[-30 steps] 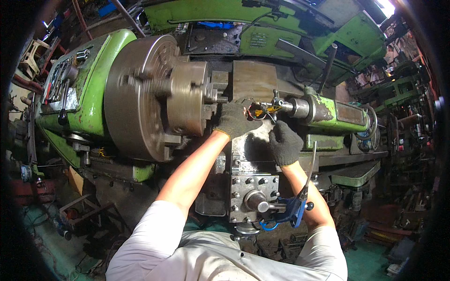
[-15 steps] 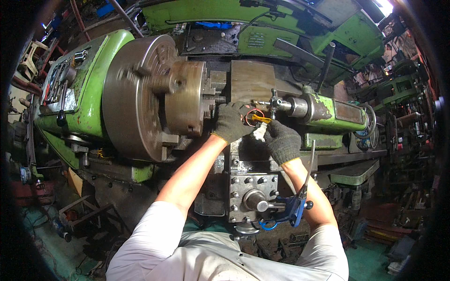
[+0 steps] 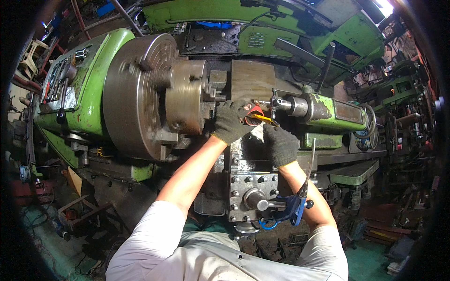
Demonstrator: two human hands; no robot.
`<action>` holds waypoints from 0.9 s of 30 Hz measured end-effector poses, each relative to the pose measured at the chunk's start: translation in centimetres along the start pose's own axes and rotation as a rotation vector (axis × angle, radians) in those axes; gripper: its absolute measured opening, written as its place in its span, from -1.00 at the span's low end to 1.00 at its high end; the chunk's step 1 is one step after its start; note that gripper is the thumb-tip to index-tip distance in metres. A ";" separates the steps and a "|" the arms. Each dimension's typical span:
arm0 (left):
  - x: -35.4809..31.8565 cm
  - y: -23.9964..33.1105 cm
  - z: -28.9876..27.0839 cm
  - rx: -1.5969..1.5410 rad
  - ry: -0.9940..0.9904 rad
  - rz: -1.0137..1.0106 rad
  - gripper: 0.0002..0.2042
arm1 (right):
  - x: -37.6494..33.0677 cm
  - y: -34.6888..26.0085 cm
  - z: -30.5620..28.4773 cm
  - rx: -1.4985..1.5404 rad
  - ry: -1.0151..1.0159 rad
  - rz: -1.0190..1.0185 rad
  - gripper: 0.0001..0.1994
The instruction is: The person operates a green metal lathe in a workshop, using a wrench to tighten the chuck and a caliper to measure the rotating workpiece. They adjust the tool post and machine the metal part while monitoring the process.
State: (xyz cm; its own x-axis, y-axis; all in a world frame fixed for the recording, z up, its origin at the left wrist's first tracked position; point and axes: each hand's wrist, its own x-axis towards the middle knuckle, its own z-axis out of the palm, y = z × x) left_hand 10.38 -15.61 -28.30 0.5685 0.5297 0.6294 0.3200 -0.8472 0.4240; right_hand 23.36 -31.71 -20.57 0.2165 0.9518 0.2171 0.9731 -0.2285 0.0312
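Observation:
A big green lathe fills the view. Its grey steel chuck (image 3: 145, 93) carries a smaller chuck (image 3: 187, 96) with blurred edges. My left hand (image 3: 229, 122), in a dark knit glove, grips a small red and yellow object (image 3: 255, 114) just right of the chuck. My right hand (image 3: 281, 143), gloved too, sits just below and right of it, its fingers closed near the yellow part. The green tailstock (image 3: 328, 112) points its tip at the object. What my right hand holds is hidden.
The grey carriage apron (image 3: 248, 187) with bolts and a round knob sits between my forearms. A blue handle (image 3: 295, 208) hangs by my right arm. Control levers (image 3: 63, 89) are on the headstock at left. More green machines (image 3: 398, 89) crowd the right.
Both hands have shifted slightly left and down around the red and yellow object. My right hand has moved closer under it. The chuck's face shows a different position.

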 end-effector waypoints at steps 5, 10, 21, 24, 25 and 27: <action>-0.3 0.1 -0.8 0.028 -0.089 -0.032 -0.40 | -0.2 0.0 1.0 0.114 -0.003 -0.014 -0.81; -0.3 0.0 -1.1 0.013 -0.147 -0.035 -0.38 | -0.3 -0.9 0.5 0.282 -0.018 0.111 -0.79; 2.3 0.2 -1.2 -0.120 -0.382 -0.285 -0.21 | 0.7 -0.5 -1.8 0.596 0.344 0.208 -0.83; 2.8 0.6 -1.5 -0.141 -0.358 -0.277 -0.23 | 1.3 -0.2 -1.7 0.595 0.379 0.205 -0.81; 3.0 0.7 -1.7 -0.195 -0.368 -0.298 -0.23 | 1.6 -0.5 -2.1 0.584 0.399 0.203 -0.81; 3.5 1.0 -2.2 -0.304 -0.388 -0.338 -0.24 | 1.9 -0.7 -2.2 0.551 0.397 0.200 -0.80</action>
State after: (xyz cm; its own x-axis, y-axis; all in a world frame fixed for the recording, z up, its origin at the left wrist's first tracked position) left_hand 10.97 -14.53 -24.25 0.7263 0.6667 0.1676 0.3331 -0.5546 0.7625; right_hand 22.95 -30.17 -18.02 0.4522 0.7318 0.5098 0.8388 -0.1547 -0.5220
